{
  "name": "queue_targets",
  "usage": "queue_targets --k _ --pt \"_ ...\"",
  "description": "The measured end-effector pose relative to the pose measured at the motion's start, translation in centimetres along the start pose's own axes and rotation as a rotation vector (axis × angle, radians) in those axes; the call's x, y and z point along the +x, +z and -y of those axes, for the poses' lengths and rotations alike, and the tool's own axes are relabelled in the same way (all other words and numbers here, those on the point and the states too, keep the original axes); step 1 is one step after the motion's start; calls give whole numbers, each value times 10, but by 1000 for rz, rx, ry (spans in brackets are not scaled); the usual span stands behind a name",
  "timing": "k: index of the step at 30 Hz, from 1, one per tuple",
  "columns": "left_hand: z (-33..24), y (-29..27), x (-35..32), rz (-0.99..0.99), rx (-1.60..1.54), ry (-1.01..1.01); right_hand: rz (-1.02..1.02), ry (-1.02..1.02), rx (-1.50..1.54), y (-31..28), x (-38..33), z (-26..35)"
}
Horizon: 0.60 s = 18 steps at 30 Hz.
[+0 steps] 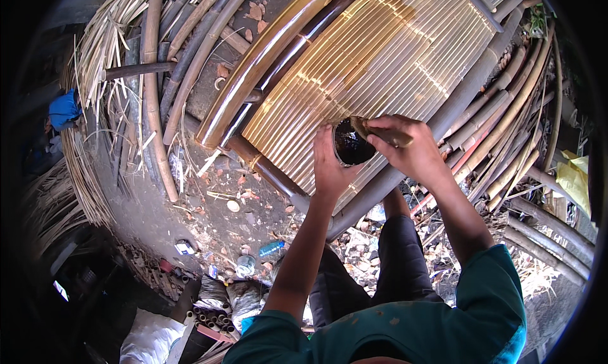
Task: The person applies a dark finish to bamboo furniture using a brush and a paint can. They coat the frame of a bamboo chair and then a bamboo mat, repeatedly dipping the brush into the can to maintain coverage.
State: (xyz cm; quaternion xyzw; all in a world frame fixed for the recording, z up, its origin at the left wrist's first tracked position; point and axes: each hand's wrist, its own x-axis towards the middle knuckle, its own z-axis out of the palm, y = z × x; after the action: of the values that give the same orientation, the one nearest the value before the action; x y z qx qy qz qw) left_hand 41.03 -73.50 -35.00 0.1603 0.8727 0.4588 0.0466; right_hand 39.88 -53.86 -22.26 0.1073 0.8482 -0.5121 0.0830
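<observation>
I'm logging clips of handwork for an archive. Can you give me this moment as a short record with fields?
Setting: outdoor dirt ground strewn with bamboo poles and litter
Work surface: slatted bamboo panel, partly glossy
Left hand: grip around a small round container of dark liquid, held over the panel's near edge
Right hand: grip on a brush, tip at the container's mouth
Clothing: teal shirt, dark trousers
Nearby: plastic bottle on the ground, blue cloth at left

Left hand [329,167] holds dark tin [350,143]; right hand [411,152] dips brush [380,133] over bamboo panel [380,53]
</observation>
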Motion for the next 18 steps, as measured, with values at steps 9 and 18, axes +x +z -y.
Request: queue_targets --k 9,18 --pt "10 -7 -1 20 4 -46 319 -110 129 23 20 -7" --pt "33 -80 -30 28 -9 -195 203 -353 -147 86 32 45"
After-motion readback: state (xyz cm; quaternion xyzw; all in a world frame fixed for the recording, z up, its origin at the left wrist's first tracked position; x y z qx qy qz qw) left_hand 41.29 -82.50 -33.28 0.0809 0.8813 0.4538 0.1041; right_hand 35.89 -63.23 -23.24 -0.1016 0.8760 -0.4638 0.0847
